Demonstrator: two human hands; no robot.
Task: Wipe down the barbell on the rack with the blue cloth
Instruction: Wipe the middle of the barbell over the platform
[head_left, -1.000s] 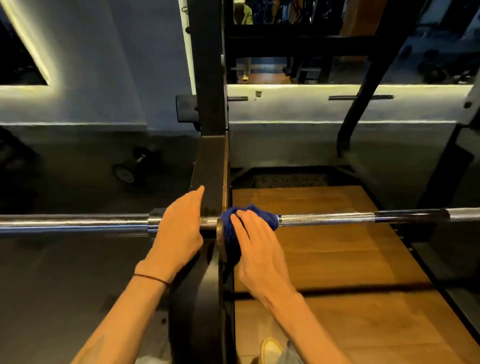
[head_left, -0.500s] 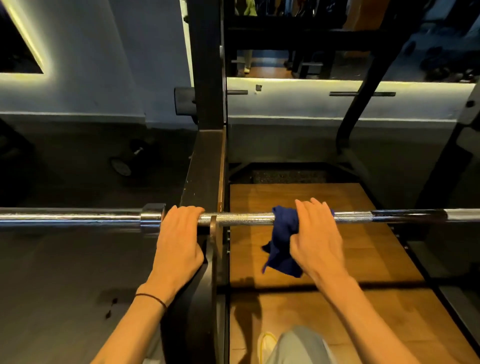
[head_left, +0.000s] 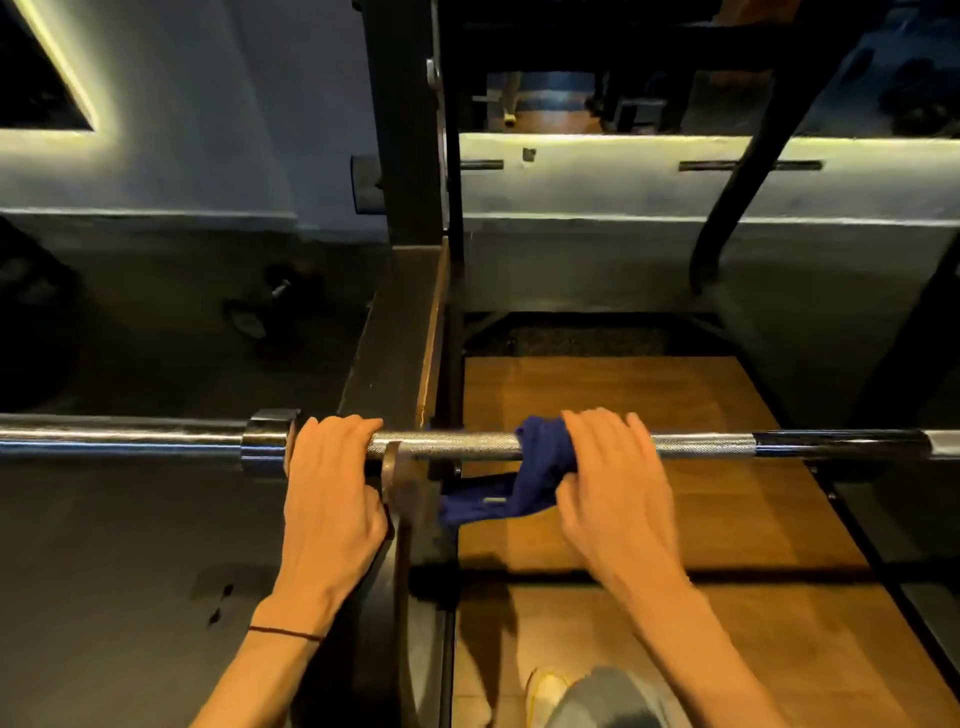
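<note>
Where the dark floor (head_left: 130, 545) fills the left half of the frame, a wooden platform (head_left: 649, 519) takes up the lower right, bordered by black edging. Rising through the centre from bottom to top stands the black rack upright (head_left: 402, 182), with a slanted black brace (head_left: 748, 156) crossing the upper right. Behind them a pale wall ledge (head_left: 597, 176) runs across the upper frame, lit by a yellowish strip.

Across the middle of the frame, from edge to edge, lies the barbell (head_left: 467, 446), horizontal on the rack, its thick chrome sleeve and collar at middle left and its knurled shaft at centre and right.

Just right of the collar, the left hand (head_left: 332, 499) grips the shaft, fingers curled over the top; a thin dark band (head_left: 283, 632) circles that wrist. Right of centre, the right hand (head_left: 613, 493) holds the blue cloth (head_left: 530, 467) against the shaft, fingers wrapped over bar and cloth together. A loose tail of the cloth hangs below the bar toward the upright, between the two hands.

At the bottom edge, right of centre, a pale shoe (head_left: 543, 691) and a grey trouser knee (head_left: 608, 699) show over the platform.
</note>
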